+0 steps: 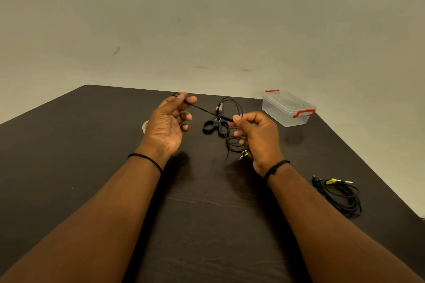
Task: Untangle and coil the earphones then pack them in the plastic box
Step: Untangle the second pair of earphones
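While your left hand [171,119] pinches the earphones [232,122] cable and your right hand [255,135] grips its loops, the taut span above the scissors [215,125] exposes tangles; plastic box [287,108] waits closed, right of scissors, on counter [92,167].

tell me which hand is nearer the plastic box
Right. The right hand, pinching the earphone cable, is just left of the plastic box; the left hand holds the cable's other end, farther left.
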